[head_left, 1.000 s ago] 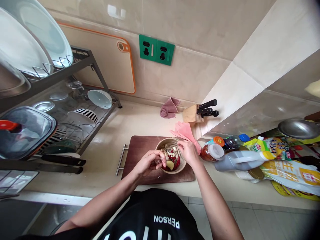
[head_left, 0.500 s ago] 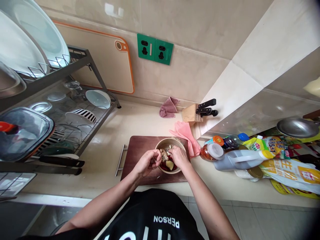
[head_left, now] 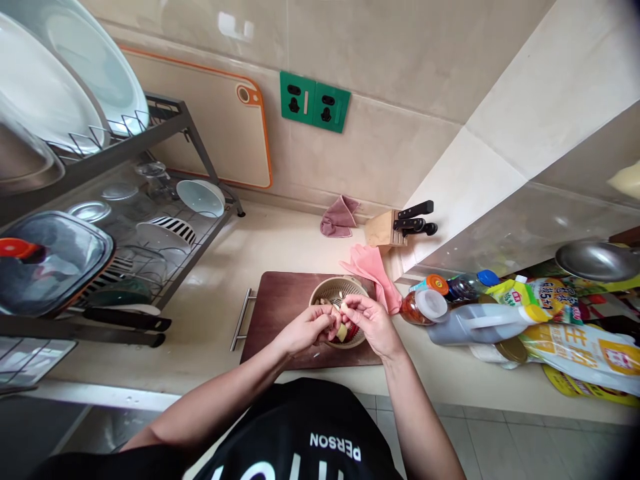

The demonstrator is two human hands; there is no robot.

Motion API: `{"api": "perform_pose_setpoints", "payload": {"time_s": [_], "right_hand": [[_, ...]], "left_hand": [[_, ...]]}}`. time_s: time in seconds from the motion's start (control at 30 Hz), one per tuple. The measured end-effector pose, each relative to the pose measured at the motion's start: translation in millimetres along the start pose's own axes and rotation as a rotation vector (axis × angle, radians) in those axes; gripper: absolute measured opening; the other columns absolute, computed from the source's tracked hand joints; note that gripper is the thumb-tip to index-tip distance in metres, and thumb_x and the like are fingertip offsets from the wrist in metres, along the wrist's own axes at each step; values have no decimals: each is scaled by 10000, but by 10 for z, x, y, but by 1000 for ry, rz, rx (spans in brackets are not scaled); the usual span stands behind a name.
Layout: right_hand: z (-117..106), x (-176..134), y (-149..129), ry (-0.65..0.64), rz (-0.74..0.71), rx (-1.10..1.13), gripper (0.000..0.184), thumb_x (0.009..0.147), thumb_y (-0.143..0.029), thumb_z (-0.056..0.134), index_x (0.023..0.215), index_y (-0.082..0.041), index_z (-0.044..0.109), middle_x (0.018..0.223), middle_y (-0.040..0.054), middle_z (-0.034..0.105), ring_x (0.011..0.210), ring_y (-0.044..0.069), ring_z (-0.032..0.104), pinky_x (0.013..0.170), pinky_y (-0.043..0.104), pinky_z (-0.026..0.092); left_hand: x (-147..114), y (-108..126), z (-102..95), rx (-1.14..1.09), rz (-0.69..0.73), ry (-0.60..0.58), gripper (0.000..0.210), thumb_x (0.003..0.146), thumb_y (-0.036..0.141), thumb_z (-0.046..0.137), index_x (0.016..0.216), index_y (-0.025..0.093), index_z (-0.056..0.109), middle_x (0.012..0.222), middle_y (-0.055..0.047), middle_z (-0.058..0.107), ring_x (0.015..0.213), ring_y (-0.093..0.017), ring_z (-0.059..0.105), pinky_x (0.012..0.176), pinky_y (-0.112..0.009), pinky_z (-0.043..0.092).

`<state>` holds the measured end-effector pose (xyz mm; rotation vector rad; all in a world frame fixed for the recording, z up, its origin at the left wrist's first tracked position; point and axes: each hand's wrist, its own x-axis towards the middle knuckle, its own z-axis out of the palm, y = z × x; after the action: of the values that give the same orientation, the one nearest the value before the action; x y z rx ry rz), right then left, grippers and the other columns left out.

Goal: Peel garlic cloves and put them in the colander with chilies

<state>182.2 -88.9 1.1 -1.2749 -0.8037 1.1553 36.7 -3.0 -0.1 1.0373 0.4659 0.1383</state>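
Observation:
A beige slotted basket (head_left: 327, 288) stands on a dark brown wooden cutting board (head_left: 273, 320). Inside lie a pale yellow chunk that looks like ginger (head_left: 342, 333), some red pieces and several whitish bits. Over the basket, my left hand (head_left: 313, 327) has its thumb and fingers pinched together, their tips almost meeting those of my right hand (head_left: 369, 321). Between the fingertips shows a small whitish piece that looks like a garlic clove (head_left: 343, 308); both hands seem to grip it. My fingers hide part of the basket's contents.
Pink rubber gloves (head_left: 373, 270) touch the board's right back corner. Behind them are a knife block (head_left: 385, 230) and a mauve cloth (head_left: 339, 217). A dish rack (head_left: 195, 147) stands left; jars, a large bottle (head_left: 483, 323) and packets crowd the right.
My right hand has come up out of the basket and over to my left hand. My left hand has shifted slightly right, and the fingertips now meet around a small pale piece.

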Motion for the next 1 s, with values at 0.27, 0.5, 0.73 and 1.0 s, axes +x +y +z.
{"api": "perform_pose_setpoints", "payload": {"time_s": [0.27,0.5,0.73,1.0], "right_hand": [[23,-66,-49,36,-132,-204,112,776,-269,664,858,-211,714,872,36,642,693,139,598,638,268,524],[18,-83,-115,16,-232,-367,131,813,-240,617,875,-236,732,884,48,664,778,177,612,655,290,529],[18,-94,-115,32,-243,-446,154,833,-243,589,887,-230,732,880,55,674,764,181,615,669,300,521],[67,-99,-136,52,-305,-524,164,838,-232,572,871,-234,732,851,50,677,787,191,616,726,322,509]], "left_hand": [[-25,37,-2,154,53,5,378,829,488,465,663,149,455,548,39,452,410,-35,263,402,-182,180],[-60,57,9,274,103,-7,415,852,515,436,671,142,472,578,32,433,461,-54,294,422,-185,217],[-94,96,4,342,133,-39,407,868,518,413,713,148,479,614,26,437,505,-75,330,458,-195,251],[-80,70,-22,454,233,-15,392,877,446,399,626,151,459,595,17,435,570,-99,374,570,-221,318]]}}
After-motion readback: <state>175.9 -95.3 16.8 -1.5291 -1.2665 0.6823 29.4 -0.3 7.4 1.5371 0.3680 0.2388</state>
